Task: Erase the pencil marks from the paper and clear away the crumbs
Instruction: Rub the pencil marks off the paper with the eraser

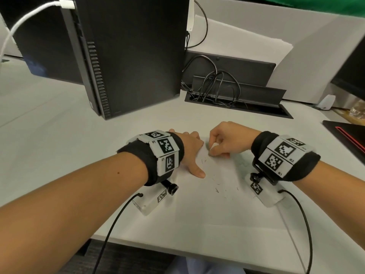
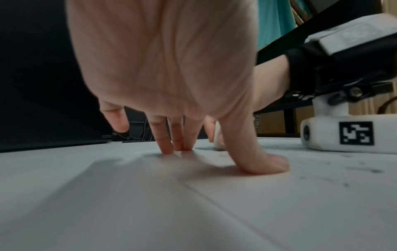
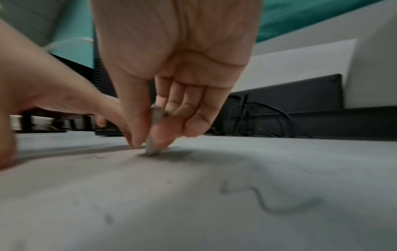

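Note:
A white sheet of paper (image 1: pixel 217 210) lies on the desk in front of me. My right hand (image 1: pixel 221 145) pinches a small white eraser (image 1: pixel 214 145) between thumb and fingers, its tip (image 3: pixel 152 151) pressed onto the paper near a grey smudge (image 1: pixel 208 144). My left hand (image 1: pixel 189 153) lies flat with straight fingers (image 2: pixel 171 146) and thumb (image 2: pixel 266 163) pressing the paper's left part. Dark eraser crumbs (image 1: pixel 217 189) are scattered on the sheet below the hands. A faint pencil squiggle (image 3: pixel 264 200) shows in the right wrist view.
A black computer tower (image 1: pixel 128 56) stands behind the left hand. A cable tray with black cords (image 1: pixel 227 95) lies behind the right hand. A black pad with red trim (image 1: pixel 349 133) is at the right. The desk's front edge (image 1: pixel 177 248) is close.

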A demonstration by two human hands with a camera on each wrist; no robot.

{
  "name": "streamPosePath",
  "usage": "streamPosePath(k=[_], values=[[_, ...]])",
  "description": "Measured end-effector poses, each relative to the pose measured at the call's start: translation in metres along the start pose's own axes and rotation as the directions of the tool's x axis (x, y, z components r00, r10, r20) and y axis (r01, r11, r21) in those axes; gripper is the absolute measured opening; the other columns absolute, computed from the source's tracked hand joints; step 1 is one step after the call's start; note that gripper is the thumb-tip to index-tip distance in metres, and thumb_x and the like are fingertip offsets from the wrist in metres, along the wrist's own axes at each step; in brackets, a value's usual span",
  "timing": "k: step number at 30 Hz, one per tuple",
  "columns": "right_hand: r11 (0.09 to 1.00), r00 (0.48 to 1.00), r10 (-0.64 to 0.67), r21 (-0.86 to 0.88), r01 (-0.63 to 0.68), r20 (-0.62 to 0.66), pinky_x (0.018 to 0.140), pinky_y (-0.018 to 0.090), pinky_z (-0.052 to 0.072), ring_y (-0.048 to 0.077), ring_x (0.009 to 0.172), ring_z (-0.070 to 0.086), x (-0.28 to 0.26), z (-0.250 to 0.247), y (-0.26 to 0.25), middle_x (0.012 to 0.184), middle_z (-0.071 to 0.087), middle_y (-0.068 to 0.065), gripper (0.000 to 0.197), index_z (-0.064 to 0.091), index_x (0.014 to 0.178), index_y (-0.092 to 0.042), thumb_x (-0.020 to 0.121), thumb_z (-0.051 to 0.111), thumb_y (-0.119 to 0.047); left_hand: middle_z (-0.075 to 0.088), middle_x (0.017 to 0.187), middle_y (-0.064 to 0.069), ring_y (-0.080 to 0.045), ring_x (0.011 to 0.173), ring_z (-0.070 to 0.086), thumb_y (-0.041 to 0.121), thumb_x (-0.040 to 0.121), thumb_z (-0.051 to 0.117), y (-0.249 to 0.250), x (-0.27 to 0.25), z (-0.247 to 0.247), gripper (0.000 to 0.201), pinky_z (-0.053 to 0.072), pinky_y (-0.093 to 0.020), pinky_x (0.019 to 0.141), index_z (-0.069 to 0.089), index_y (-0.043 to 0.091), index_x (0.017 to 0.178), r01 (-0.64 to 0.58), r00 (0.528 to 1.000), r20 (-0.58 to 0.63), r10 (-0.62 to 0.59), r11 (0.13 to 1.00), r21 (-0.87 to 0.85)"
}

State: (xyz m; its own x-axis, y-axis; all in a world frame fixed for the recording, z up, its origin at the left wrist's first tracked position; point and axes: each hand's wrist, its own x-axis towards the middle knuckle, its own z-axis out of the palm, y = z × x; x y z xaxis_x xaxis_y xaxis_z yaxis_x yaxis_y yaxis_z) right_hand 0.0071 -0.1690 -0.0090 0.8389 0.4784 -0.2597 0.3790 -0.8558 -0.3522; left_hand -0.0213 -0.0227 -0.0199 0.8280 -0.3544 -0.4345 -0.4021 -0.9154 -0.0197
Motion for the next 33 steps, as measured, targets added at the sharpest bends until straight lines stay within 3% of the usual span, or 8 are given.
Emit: streamPosePath(k=[2,9,14,17,21,24,28,33], values=[[0.997,0.996,-0.026,0.072,0.02,0.083,0.057,0.013,0.048,0.005,0.048,0.057,-0.002,0.003,-0.004,0.062,0.066,0.006,0.011,0.068,0.083,-0.008,0.078,0.072,-0.017,0.03,0.141,0.002,-0.021,0.128,0.036,0.065,0.073,0.062,-0.001,0.001,0.0,0.09,0.026,-0.045,0.103,0.029,0.022,0.143,-0.003,1.0,-0.003,0.003,1.0,-0.005],[0.997,0.997,-0.024,0.072,0.018,0.08,0.059,0.014,0.048,0.006,0.048,0.057,-0.002,0.006,-0.007,0.063,0.066,0.007,0.012,0.068,0.084,-0.006,0.078,0.071,-0.016,0.031,0.141,0.003,-0.02,0.128,0.036,0.065,0.073,0.062,0.0,0.0,0.0,0.088,0.026,-0.045,0.103,0.03,0.022,0.142,-0.002,1.0,-0.002,0.002,1.0,-0.008],[1.0,0.999,0.023,0.021,-0.022,-0.043,0.059,0.016,0.045,0.001,0.042,0.053,0.002,0.0,0.001,0.048,0.061,-0.006,0.008,0.064,0.074,-0.015,0.079,0.07,-0.016,0.029,0.143,0.002,-0.021,0.129,0.036,0.065,0.074,0.061,0.002,-0.001,0.0,0.092,0.026,-0.047,0.105,0.026,0.02,0.145,0.008,1.0,0.008,-0.009,1.0,0.012],[0.999,0.999,0.004,0.044,-0.006,0.048,0.056,0.012,0.046,0.004,0.045,0.054,-0.004,0.002,-0.001,0.057,0.065,0.002,0.006,0.067,0.078,-0.013,0.078,0.071,-0.016,0.029,0.142,0.002,-0.022,0.129,0.036,0.066,0.073,0.061,0.001,-0.001,0.0,0.092,0.026,-0.047,0.104,0.027,0.02,0.145,0.009,1.0,0.008,-0.009,1.0,0.017],[1.0,1.0,0.023,-0.007,-0.023,-0.011,0.051,0.006,0.042,0.0,0.041,0.051,-0.006,0.0,0.003,0.06,0.065,0.005,0.005,0.065,0.075,-0.014,0.078,0.069,-0.015,0.027,0.145,0.003,-0.022,0.131,0.035,0.066,0.074,0.06,0.003,-0.001,-0.001,0.094,0.027,-0.048,0.106,0.024,0.019,0.146,0.026,1.0,0.007,-0.026,0.999,0.019],[1.0,0.999,0.024,-0.006,-0.024,0.033,0.056,0.011,0.045,0.003,0.043,0.053,-0.008,0.0,0.006,0.062,0.066,0.007,0.007,0.066,0.073,-0.015,0.077,0.071,-0.015,0.027,0.144,0.002,-0.022,0.131,0.035,0.067,0.074,0.06,0.003,-0.002,-0.001,0.094,0.028,-0.048,0.106,0.024,0.018,0.146,0.027,1.0,0.001,-0.027,0.999,0.034],[0.991,0.994,0.078,0.112,-0.07,-0.076,0.057,0.017,0.05,0.008,0.048,0.058,-0.018,-0.013,0.019,0.071,0.07,0.013,0.005,0.067,0.079,-0.012,0.08,0.07,-0.014,0.025,0.146,0.002,-0.024,0.131,0.035,0.067,0.074,0.06,0.003,-0.005,-0.002,0.094,0.027,-0.049,0.105,0.024,0.02,0.147,0.025,1.0,0.011,-0.026,0.999,0.037],[0.966,0.996,0.089,0.243,-0.091,0.019,0.06,0.018,0.054,0.015,0.058,0.062,-0.031,-0.008,0.017,0.077,0.069,0.012,0.006,0.067,0.087,-0.009,0.082,0.069,-0.013,0.021,0.149,0.001,-0.023,0.132,0.036,0.064,0.076,0.06,0.002,-0.006,-0.002,0.091,0.033,-0.043,0.102,0.021,0.022,0.147,0.007,1.0,0.019,-0.007,1.0,0.014]])
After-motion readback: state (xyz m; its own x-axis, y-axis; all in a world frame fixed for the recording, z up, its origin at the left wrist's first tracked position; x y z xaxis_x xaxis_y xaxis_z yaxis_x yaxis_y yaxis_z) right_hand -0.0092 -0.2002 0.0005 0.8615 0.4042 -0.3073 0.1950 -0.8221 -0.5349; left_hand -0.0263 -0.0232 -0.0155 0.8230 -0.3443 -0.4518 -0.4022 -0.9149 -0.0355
